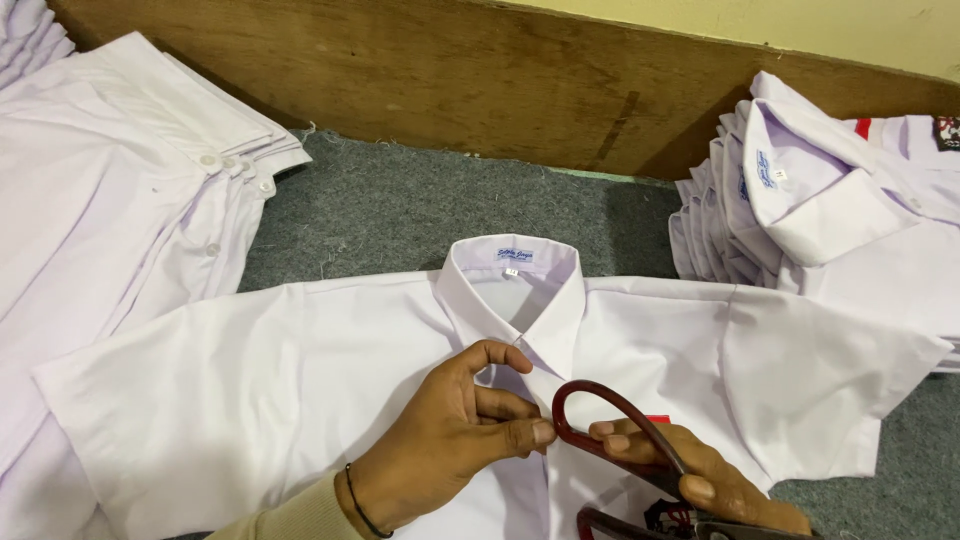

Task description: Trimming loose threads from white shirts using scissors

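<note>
White shirt [300,380] lies under both hands — left hand [450,440] pinches its placket, right hand [700,480] grips scissors [620,430].

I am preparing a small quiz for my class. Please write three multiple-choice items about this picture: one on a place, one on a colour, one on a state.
1. Where does the stack of folded white shirts with blue neck labels lie?
A. at the right, by the wooden board
B. on the spread shirt
C. under the scissors

2. What colour are the handles of the scissors?
A. green
B. dark red
C. yellow

3. How is the white short-sleeved shirt on the grey felt surface?
A. rolled up
B. hanging
C. spread flat, collar up

Answers:
1 A, the stack sits at the right against the wooden board.
2 B, the loops in the right hand are dark red.
3 C, it lies flat, and the left hand pinches its front below the collar.
</note>
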